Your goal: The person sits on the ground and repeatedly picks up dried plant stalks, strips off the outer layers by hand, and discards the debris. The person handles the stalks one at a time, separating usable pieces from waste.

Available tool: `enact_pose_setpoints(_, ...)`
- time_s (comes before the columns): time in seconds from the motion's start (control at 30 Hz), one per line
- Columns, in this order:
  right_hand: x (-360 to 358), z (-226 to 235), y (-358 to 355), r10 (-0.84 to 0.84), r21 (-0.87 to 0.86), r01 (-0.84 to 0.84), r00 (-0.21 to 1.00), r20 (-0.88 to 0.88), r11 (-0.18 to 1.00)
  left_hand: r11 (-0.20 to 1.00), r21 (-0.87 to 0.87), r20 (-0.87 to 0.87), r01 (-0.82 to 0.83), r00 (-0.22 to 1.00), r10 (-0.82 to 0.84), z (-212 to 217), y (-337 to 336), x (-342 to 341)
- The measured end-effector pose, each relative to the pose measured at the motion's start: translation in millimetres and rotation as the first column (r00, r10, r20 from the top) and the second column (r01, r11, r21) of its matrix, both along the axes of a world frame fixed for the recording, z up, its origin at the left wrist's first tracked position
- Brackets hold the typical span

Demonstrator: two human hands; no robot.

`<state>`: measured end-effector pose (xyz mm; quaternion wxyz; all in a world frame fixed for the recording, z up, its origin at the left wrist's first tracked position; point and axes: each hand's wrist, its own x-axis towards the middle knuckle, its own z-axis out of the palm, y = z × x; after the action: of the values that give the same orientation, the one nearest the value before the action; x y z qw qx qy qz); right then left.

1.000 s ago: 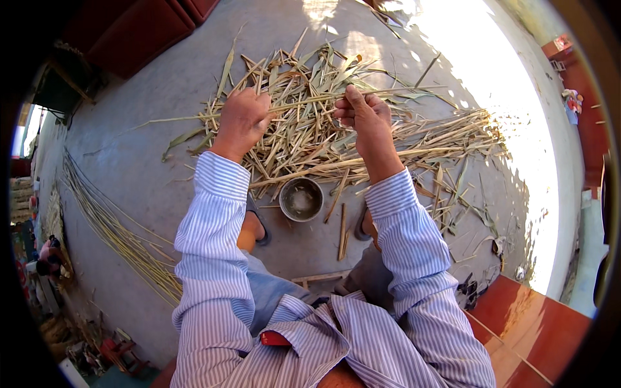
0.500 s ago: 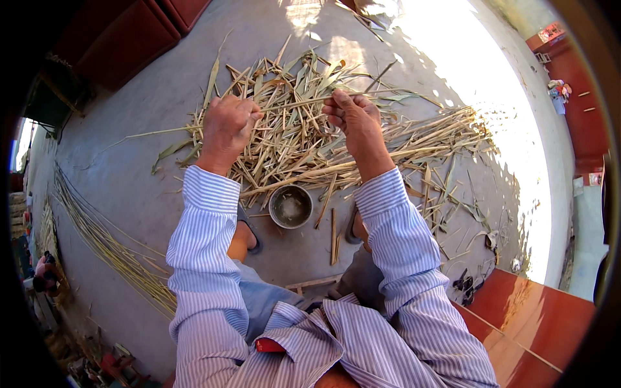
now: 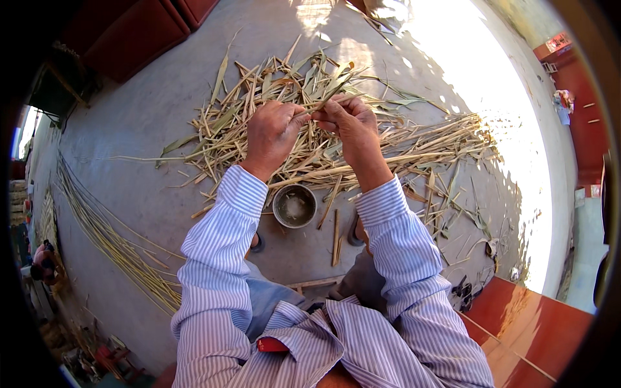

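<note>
My left hand (image 3: 275, 134) and my right hand (image 3: 354, 129) are close together above a heap of dry reed pieces (image 3: 259, 97). Between them runs a thin reed stalk (image 3: 313, 105), pinched by the fingers of both hands. A leafy strip seems to stick up past my right fingertips, hard to tell from the heap behind. Below my hands a round metal bowl (image 3: 294, 206) stands on the floor between my feet, with a little cloudy liquid or residue at its bottom.
A bundle of long thin stems (image 3: 116, 233) lies on the floor at the left. Longer reeds (image 3: 446, 139) reach rightward into bright sunlight. Short stalk pieces (image 3: 336, 236) lie beside the bowl. Reddish-brown furniture (image 3: 517, 323) stands at the lower right, a dark red sofa (image 3: 139, 39) at the upper left.
My left hand has moved right, close to my right hand, shortening the stretch of stalk between them. The right hand has stayed nearly in place. The view has shifted slightly.
</note>
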<state>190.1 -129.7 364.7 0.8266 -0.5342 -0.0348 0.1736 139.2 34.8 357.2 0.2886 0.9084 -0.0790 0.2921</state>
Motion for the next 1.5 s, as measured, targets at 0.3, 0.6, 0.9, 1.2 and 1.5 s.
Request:
enact_pose_setpoints(0.3,16,-5,-16,-0.112,-0.056,0.107,0.99,-0.086,0.993,0.627,-0.771,-0.079,-0.116,0.993,0.087,40,41,-2)
enact_pose_setpoints(0.6,16,1,-30,-0.096,-0.133,0.091,0.995,-0.03,0.987,0.828,0.435,0.174,-0.353,0.935,0.308,19,95,-12)
enact_pose_setpoints(0.9,14,2,-27,-0.094,-0.092,0.096,0.995,0.026,0.991,0.822,-0.568,-0.548,-0.036,0.762,-0.345,-2,49,-1)
enact_pose_setpoints(1.2,16,5,-40,0.019,-0.085,0.004,0.963,0.267,0.996,0.879,-0.336,-0.65,-0.338,0.758,0.043,-11,103,-6)
enact_pose_setpoints(1.5,11,6,-32,0.017,-0.073,-0.007,0.991,0.129,0.997,0.964,-0.202,-0.311,0.171,0.923,-0.228,17,20,-10)
